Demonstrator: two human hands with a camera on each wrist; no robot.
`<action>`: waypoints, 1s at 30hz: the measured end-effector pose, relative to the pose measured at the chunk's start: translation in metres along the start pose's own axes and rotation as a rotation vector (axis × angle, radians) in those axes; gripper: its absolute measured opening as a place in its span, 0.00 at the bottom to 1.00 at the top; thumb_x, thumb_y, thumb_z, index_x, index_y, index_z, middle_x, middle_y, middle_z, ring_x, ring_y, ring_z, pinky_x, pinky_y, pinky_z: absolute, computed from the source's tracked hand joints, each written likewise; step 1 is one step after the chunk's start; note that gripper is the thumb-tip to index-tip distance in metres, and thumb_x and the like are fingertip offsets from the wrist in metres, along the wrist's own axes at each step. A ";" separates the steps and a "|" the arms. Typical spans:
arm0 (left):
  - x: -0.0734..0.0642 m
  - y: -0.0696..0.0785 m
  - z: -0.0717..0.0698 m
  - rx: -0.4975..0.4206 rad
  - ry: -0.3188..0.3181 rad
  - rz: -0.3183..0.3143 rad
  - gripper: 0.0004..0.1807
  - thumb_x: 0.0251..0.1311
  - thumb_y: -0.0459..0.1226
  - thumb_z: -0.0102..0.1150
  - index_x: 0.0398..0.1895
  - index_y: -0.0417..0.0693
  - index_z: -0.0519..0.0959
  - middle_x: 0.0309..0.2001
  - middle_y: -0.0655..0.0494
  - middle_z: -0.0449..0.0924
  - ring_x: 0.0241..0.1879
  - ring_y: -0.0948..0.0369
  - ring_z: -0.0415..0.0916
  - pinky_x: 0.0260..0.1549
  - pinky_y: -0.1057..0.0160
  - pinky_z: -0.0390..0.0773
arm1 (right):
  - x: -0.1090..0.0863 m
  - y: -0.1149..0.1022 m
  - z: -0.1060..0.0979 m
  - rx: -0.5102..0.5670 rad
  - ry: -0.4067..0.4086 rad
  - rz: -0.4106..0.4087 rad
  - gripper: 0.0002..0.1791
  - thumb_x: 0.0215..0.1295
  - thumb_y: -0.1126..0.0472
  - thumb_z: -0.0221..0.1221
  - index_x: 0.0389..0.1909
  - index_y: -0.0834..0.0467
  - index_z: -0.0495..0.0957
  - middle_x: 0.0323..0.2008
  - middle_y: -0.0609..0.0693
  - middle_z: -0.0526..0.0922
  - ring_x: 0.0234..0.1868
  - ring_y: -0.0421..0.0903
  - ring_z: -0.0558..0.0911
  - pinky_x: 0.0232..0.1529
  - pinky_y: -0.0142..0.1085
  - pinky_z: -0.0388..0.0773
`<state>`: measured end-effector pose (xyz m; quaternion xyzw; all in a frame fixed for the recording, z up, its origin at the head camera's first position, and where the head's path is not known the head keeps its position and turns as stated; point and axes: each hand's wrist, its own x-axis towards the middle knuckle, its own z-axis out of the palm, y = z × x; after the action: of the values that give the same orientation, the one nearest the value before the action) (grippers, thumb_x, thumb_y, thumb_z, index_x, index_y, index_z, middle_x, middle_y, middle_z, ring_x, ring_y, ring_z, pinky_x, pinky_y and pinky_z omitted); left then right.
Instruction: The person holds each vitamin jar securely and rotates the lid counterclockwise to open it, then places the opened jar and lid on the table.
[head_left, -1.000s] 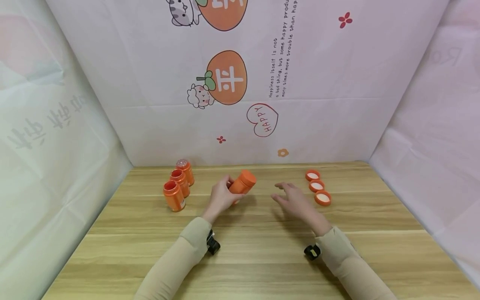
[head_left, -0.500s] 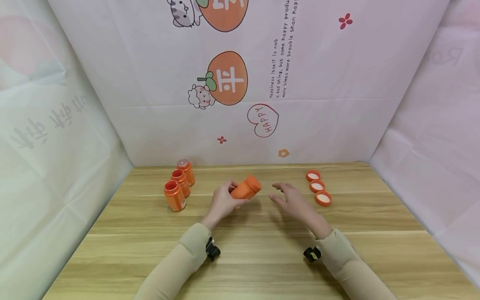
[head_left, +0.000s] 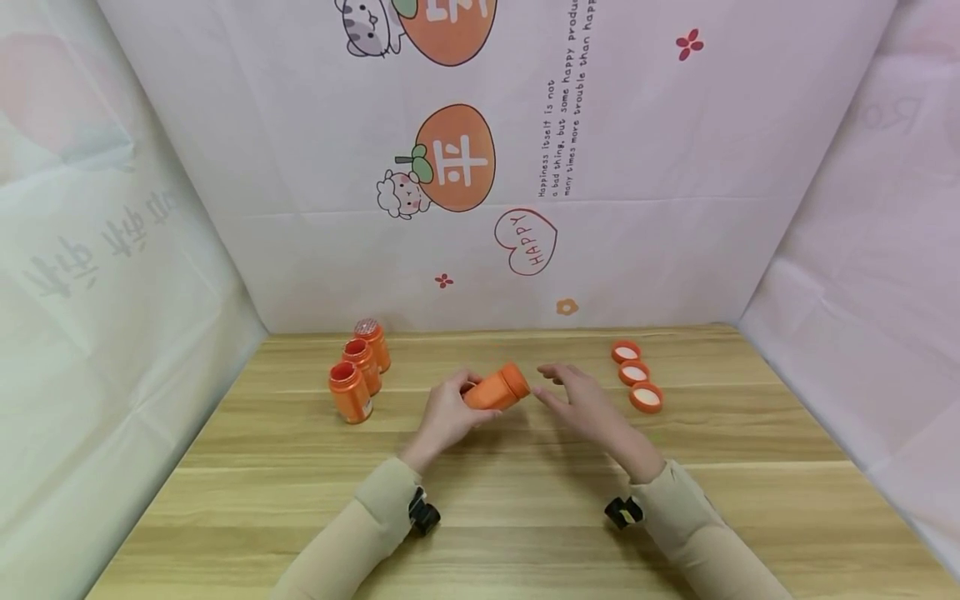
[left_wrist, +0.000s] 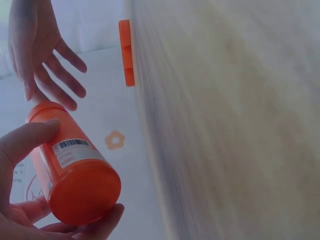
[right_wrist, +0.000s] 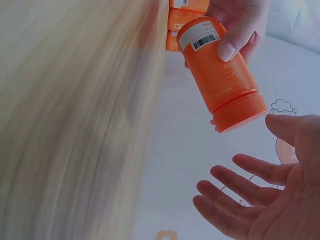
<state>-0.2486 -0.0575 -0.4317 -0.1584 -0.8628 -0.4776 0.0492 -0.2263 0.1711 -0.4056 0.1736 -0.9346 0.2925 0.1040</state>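
My left hand [head_left: 447,410] grips an orange plastic bottle [head_left: 489,393] by its body, fingers and thumb curled round it. The bottle is tilted, its orange screw cap [head_left: 514,380] pointing right. A white barcode label [left_wrist: 75,150] shows near its base in the left wrist view. My right hand [head_left: 583,406] is beside the cap with fingers spread and nothing in them. In the right wrist view its thumb [right_wrist: 282,126] lies just off the cap's rim, and the other fingers [right_wrist: 240,185] stand apart below the cap.
Three uncapped orange bottles [head_left: 350,396] stand in a slanting row at the left; the rearmost has a whitish top. Three orange caps [head_left: 646,397] lie at the right, white insides up. White printed cloth [head_left: 645,233] walls the wooden table [head_left: 525,517] at back and sides.
The bottle in my left hand has tipped further over, its cap swinging right and down towards my right hand. My right hand has shifted slightly left, closer to the cap.
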 end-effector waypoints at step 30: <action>-0.024 0.014 0.003 -0.008 -0.052 0.076 0.24 0.40 0.42 0.77 0.43 0.53 0.78 0.41 0.58 0.82 0.37 0.62 0.75 0.37 0.62 0.75 | -0.003 -0.017 0.012 0.141 -0.052 0.003 0.27 0.71 0.44 0.47 0.58 0.61 0.73 0.44 0.53 0.83 0.41 0.46 0.81 0.39 0.38 0.79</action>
<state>-0.2215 -0.0532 -0.4275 -0.2035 -0.8552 -0.4746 0.0439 -0.2182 0.1521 -0.4077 0.1867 -0.9143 0.3531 0.0669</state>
